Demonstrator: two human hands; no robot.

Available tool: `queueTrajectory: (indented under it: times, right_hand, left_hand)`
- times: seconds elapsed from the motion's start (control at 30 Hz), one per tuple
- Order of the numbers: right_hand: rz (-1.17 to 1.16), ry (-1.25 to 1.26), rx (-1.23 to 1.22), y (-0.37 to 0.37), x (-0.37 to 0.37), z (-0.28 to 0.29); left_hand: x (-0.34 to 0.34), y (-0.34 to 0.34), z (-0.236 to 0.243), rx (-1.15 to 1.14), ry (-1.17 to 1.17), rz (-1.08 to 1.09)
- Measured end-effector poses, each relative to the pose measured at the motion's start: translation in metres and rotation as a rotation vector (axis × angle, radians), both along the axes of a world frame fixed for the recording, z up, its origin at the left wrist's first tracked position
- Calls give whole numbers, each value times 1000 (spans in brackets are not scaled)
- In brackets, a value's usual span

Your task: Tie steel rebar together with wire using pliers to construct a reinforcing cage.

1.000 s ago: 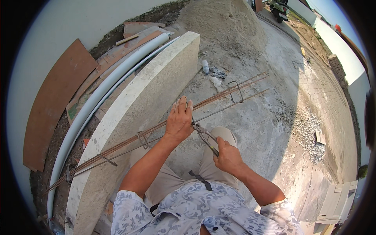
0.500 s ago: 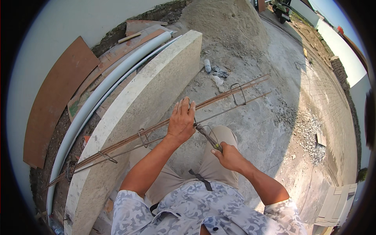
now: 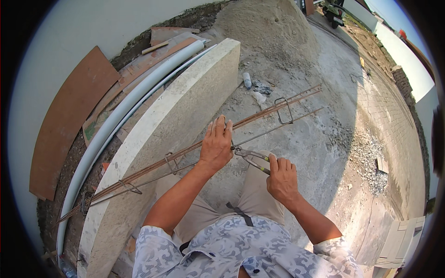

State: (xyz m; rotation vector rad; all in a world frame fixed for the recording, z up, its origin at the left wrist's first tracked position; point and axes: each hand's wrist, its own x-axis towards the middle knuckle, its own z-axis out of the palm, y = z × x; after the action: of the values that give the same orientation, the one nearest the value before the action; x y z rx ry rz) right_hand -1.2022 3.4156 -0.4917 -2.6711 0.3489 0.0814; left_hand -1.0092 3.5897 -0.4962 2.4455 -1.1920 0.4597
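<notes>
A long bundle of thin rusty steel bars (image 3: 257,114) runs slantwise in front of me, with square wire stirrups (image 3: 284,111) around it. Its left part rests across a pale concrete slab edge. My left hand (image 3: 216,147) is closed over the bars near the middle; the fingers partly hide a stirrup there. My right hand (image 3: 282,180) grips the handles of a pair of pincers (image 3: 252,154), whose handles stand apart. The pincers' jaws touch the lower bar just right of my left hand; any tie wire in them is too small to make out.
The upright concrete slab (image 3: 162,121) stands on the left, beside a white pipe (image 3: 121,107) and a brown board (image 3: 69,125). A sand heap (image 3: 266,32) rises ahead. A plastic bottle (image 3: 247,80) lies on the ground. Gravel (image 3: 374,167) is spread on the right.
My right hand has moved right and a little up, swinging the pincers from a downward slant to nearly level, and their handles have spread. My left hand stays on the bars.
</notes>
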Motion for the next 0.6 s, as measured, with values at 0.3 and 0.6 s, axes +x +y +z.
queueTrajectory:
  times: [0.3,0.6]
  right_hand:
    - [-7,619,1802,-12,-5,-37]
    - [-60,341,879,-2,-2,-20]
  left_hand:
    - [-3,3,-11,11,59,-58]
    - [3,2,-3,-29,40,-41]
